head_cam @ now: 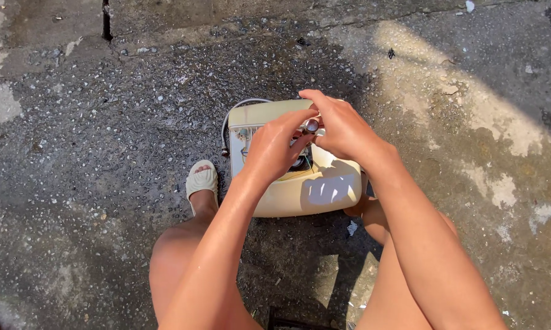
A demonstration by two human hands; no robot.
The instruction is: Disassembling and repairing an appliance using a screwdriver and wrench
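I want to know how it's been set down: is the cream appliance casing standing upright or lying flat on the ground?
Lying flat. The cream casing rests on the wet pavement, its broad face turned up under both hands.

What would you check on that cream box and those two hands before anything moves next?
1. Cream appliance housing rests flat on the wet concrete ground: ok.
2. Left hand and right hand both meet at the small metal fitting: ok.
3. Grip on the fitting is firm: cannot tell, the fingers hide most of it.
4. Grey cord curves clear of the hands at the housing's far left corner: ok.
5. Foot in the pale sandal stands beside the housing, not under it: ok.
6. Dry footing: not ok, the ground looks wet.
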